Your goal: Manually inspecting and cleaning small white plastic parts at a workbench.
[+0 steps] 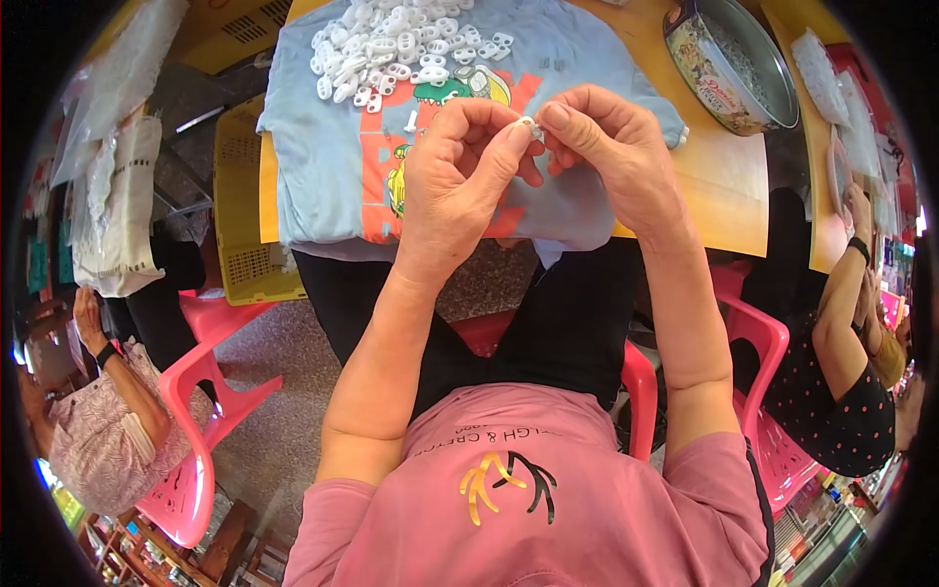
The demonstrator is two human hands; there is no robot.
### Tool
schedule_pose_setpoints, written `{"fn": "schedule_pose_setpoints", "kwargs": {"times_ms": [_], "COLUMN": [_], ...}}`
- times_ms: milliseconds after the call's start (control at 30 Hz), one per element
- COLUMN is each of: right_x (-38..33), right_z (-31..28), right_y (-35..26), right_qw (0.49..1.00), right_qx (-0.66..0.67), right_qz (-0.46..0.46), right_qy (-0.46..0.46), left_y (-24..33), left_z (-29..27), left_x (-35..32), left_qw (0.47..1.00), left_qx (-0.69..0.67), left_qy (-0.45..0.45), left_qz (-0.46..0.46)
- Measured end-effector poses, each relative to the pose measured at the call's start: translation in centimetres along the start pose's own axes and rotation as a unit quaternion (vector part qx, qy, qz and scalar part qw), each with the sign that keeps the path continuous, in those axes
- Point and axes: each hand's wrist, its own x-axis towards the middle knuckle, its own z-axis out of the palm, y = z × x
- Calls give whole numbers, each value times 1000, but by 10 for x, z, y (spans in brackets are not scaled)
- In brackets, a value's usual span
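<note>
Above the cloth, my two hands meet fingertip to fingertip. My left hand is closed, pinching a small white plastic piece between thumb and forefinger. Pressed against that piece from the other side are the thumb and forefinger of my right hand, also closed; whatever lies in that pinch is hidden. Under both hands a grey-blue printed cloth covers the table. A heap of white plastic pieces with paired holes lies on its far part. One loose white piece rests beside my left hand.
A round printed tin with small metallic-looking parts stands at the far right of the yellow table. Left of the table is a yellow crate. People sit at both sides on pink chairs; a co-worker's forearm shows at right.
</note>
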Motion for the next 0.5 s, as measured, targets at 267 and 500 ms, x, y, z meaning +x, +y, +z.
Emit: {"fn": "schedule_pose_setpoints", "kwargs": {"times_ms": [267, 500], "right_x": [-1, -3], "right_z": [1, 3], "right_y": [-5, -8], "right_qw": [998, 955], "right_qx": [-56, -271], "right_qz": [-20, -117], "right_qy": [12, 39], "left_y": [0, 0], "left_z": [0, 0], "left_x": [-1, -1], "left_qw": [1000, 999], "left_qx": [18, 33], "left_qy": [9, 12], "left_qz": [-4, -3]}}
